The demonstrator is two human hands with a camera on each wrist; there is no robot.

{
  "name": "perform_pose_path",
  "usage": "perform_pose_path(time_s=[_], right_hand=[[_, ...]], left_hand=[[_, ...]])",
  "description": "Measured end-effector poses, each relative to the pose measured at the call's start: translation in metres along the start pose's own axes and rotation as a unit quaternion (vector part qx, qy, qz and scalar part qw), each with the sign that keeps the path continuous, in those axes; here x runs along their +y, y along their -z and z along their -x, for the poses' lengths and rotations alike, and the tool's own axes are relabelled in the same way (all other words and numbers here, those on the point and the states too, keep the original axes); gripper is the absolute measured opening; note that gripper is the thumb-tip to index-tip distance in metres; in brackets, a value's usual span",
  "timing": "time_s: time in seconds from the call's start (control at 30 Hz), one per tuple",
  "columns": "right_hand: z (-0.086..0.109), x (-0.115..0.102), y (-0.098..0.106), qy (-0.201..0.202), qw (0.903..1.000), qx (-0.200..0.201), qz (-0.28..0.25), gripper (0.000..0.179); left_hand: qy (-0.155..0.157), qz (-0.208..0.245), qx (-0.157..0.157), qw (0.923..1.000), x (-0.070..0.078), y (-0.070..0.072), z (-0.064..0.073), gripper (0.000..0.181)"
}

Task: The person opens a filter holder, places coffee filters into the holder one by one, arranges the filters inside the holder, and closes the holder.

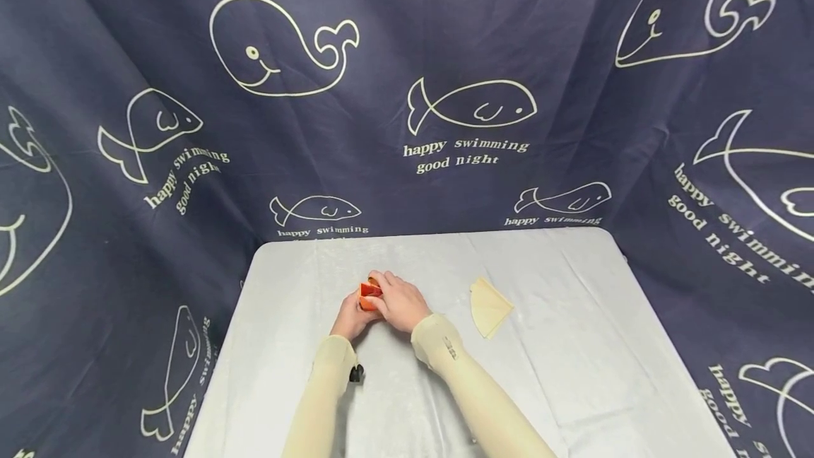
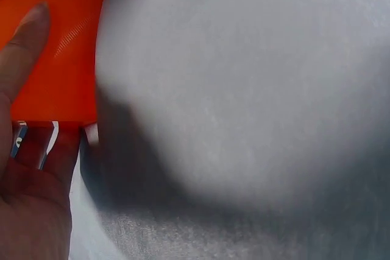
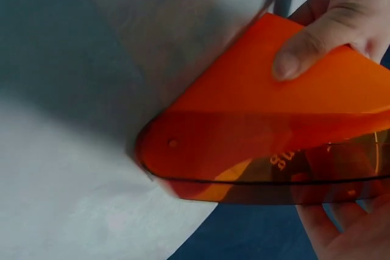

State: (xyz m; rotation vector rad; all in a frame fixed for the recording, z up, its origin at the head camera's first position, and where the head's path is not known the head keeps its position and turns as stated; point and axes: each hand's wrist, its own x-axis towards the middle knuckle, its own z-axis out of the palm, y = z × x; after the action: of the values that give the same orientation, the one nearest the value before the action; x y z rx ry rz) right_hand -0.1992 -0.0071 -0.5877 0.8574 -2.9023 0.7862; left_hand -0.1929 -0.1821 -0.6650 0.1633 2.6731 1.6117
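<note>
Lower centre of head view, left hand [image 1: 350, 317] and right hand [image 1: 405, 304] are both gripping an orange translucent case [image 1: 367, 302]. Cream fan-shaped piece [image 1: 489, 307] is lying right of centre on white worktop [image 1: 585, 345]; navy curtain [image 1: 394, 6] is hanging across the top.

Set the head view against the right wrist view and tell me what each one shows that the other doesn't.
Only the head view shows the cream fan-shaped piece lying right of the hands, and the whale print behind the table.

Only the right wrist view shows the partly hidden lettering on the holder.

Both show the orange holder, the left hand and right hand gripping it, and the pale tablecloth.
</note>
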Motion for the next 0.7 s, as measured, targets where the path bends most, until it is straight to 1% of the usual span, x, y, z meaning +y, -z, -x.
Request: perform_pose_path(time_s=[0.07,0.13,0.27,0.33,0.57,0.7], right_hand=[[0.002,0.003,0.002,0.002,1.0000,0.008,0.000,0.047],[0.004,0.006,0.004,0.008,0.9998,0.021,0.001,0.045],[0.006,0.011,0.010,0.024,0.9985,0.049,-0.005,0.042],[0.006,0.013,0.013,0.026,0.9981,0.055,-0.008,0.043],[0.014,0.025,0.023,-0.006,0.9984,0.054,-0.014,0.042],[0.020,0.033,0.029,-0.022,0.9969,0.069,-0.033,0.041]], left_hand=[[0.013,-0.004,-0.002,0.9999,0.002,0.000,0.001,0.059],[0.015,-0.006,-0.003,0.9999,0.003,0.000,0.001,0.057],[0.011,-0.001,0.004,0.9999,0.006,-0.001,0.000,0.055],[0.011,0.002,0.008,0.9999,0.007,-0.002,-0.001,0.054],[0.031,0.011,-0.002,0.9995,0.007,-0.002,0.000,0.051],[0.040,0.010,-0.002,0.9991,0.007,-0.002,0.001,0.051]])
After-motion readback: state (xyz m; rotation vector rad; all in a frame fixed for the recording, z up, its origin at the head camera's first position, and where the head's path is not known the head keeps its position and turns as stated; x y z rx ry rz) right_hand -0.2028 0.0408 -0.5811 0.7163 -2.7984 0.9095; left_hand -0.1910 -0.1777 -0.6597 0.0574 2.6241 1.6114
